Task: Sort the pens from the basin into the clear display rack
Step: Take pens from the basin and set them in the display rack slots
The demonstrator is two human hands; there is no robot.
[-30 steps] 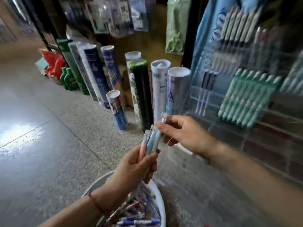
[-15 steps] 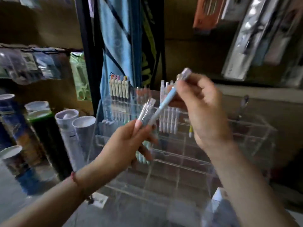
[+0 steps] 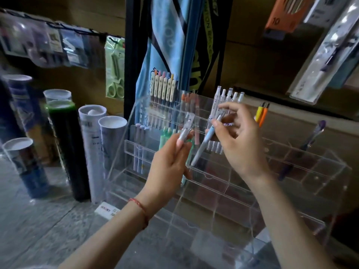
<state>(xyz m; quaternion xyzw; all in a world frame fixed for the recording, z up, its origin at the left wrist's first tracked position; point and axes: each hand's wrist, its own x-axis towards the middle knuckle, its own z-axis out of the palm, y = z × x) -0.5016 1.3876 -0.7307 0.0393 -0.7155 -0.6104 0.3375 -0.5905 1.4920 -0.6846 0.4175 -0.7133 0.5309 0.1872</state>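
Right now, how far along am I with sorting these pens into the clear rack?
Partly done. The upper rows of the clear display rack already hold cream pens, white pens, green pens and a yellow-and-orange pair. In hand: your right hand pinches a light-blue pen, your left hand grips a clear-capped pen. Left: both need slots, the lower compartments look unfilled, and the basin is out of view.

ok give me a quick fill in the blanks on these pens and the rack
The pen in the right hand is light ____.
The left hand holds pens and wears a ____ string.
The lone pen at the rack's right end is ____.
Missing: blue, red, purple.
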